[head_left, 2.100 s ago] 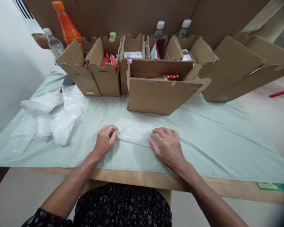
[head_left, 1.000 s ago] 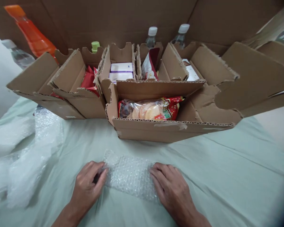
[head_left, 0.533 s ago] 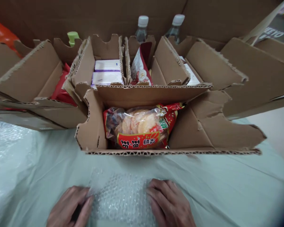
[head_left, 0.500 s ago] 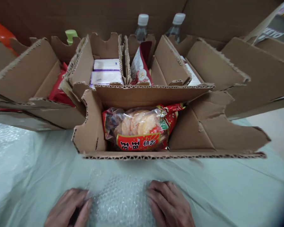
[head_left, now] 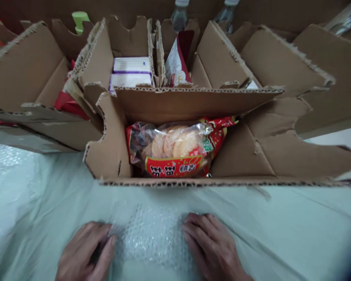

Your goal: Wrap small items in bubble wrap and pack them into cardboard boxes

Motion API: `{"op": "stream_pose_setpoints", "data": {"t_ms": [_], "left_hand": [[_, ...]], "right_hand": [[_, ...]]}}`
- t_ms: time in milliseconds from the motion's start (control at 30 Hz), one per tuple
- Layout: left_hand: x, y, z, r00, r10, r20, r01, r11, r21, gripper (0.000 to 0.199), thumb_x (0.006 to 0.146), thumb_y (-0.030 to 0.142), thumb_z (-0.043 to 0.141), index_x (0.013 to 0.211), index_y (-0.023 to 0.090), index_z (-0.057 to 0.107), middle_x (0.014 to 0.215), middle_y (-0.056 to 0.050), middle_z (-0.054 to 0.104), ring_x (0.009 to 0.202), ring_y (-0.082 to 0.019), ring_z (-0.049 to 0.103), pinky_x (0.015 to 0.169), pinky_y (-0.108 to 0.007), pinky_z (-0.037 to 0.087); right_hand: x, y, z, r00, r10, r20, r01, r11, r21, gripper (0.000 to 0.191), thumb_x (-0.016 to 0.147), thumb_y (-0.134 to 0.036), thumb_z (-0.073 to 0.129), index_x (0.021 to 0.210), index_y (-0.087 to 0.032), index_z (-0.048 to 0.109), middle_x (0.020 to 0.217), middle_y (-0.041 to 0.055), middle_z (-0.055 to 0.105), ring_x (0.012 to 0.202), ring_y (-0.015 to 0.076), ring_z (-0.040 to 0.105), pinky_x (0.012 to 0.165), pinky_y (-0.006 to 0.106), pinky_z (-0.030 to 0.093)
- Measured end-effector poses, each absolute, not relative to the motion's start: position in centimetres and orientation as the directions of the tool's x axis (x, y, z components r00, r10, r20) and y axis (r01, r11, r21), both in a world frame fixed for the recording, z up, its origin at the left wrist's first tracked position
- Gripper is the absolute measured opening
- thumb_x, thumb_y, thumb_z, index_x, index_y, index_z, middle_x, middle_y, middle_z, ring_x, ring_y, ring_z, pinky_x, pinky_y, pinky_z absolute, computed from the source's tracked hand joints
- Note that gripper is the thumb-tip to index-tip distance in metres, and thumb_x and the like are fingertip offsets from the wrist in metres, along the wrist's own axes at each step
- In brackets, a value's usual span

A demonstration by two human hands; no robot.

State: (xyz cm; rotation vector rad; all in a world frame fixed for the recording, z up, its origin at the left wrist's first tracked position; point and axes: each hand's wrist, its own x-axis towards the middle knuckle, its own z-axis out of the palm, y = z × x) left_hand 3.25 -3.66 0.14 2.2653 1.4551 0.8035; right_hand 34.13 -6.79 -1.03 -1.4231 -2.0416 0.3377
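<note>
A piece of clear bubble wrap [head_left: 155,238] lies on the pale green cloth between my two hands. My left hand [head_left: 86,249] has its thumb and fingers closed on the wrap's left edge. At the opposite edge, my right hand [head_left: 212,246] grips it with curled fingers. Just beyond, a cardboard tray [head_left: 234,182] holds a red and clear bag of rice crackers [head_left: 175,146], lying toward its left side. Neither hand touches the tray or the bag.
Behind the tray stand cardboard compartments [head_left: 222,62] with white tissue packs [head_left: 131,65], a red and white packet [head_left: 177,64] and red packaging [head_left: 68,103]. White-capped bottles [head_left: 179,17] rise at the back. More bubble wrap [head_left: 8,187] lies on the left.
The view has tilted and come nearer, so the tray and compartments appear higher and larger. Both hands keep hold of the bubble wrap, which has shifted only slightly.
</note>
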Motion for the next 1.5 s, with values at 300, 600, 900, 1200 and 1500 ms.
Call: {"op": "stream_pose_setpoints", "data": {"t_ms": [300,600,900,1200,1500], "left_hand": [[3.1,-3.3,0.9,0.271,0.933,0.239,0.804,-0.355,0.476,0.014,0.097,0.027,0.060,0.100,0.020,0.072,0.079,0.000,0.072,0.070,-0.016,0.068,0.073,-0.030,0.057],[2.6,-2.7,-0.6,0.239,0.936,0.256,0.816,-0.337,0.469,0.022,0.092,0.029,0.061,0.106,0.019,0.074,0.073,-0.001,0.068,0.073,-0.019,0.065,0.079,-0.033,0.053],[2.3,-2.9,-0.9,0.154,0.932,0.327,0.921,-0.255,0.294,0.025,0.081,0.039,0.074,0.098,0.021,0.072,0.094,-0.009,0.069,0.097,-0.031,0.063,0.088,-0.042,0.048],[2.4,-2.9,0.2,0.163,0.976,0.144,0.877,-0.210,0.432,0.006,0.081,0.026,0.066,0.078,0.022,0.065,0.090,-0.006,0.071,0.090,-0.025,0.064,0.085,-0.039,0.050],[4.1,0.5,3.7,0.419,0.895,0.154,0.827,-0.446,0.342,0.040,0.087,0.016,0.060,0.126,0.018,0.068,0.098,-0.006,0.076,0.098,-0.026,0.070,0.094,-0.040,0.051]], "right_hand": [[33.3,-5.9,-1.4,-0.253,0.913,0.321,0.804,0.383,-0.454,0.024,0.102,-0.022,0.056,0.094,-0.020,0.078,0.096,0.0082,0.078,0.090,0.0205,0.070,0.083,0.035,0.055],[36.4,-10.2,0.0,-0.214,0.948,0.235,0.932,0.270,-0.242,0.025,0.102,-0.032,0.056,0.109,-0.021,0.077,0.121,0.0112,0.075,0.106,0.0291,0.066,0.087,0.044,0.047],[37.0,-8.5,0.3,-0.136,0.973,0.185,0.955,0.178,-0.237,0.036,0.095,-0.036,0.060,0.124,-0.018,0.072,0.135,0.0174,0.068,0.116,0.0367,0.063,0.092,0.052,0.049],[34.5,-9.1,0.9,-0.057,0.981,0.186,0.834,0.149,-0.531,0.010,0.088,-0.029,0.061,0.085,-0.021,0.065,0.108,0.0114,0.076,0.095,0.0259,0.069,0.085,0.042,0.052],[27.0,-19.4,2.4,-0.069,0.993,-0.098,0.430,-0.059,-0.901,0.067,0.099,-0.032,0.058,0.163,-0.018,0.040,0.065,-0.0047,0.063,0.054,0.0133,0.056,0.053,0.027,0.049]]}}
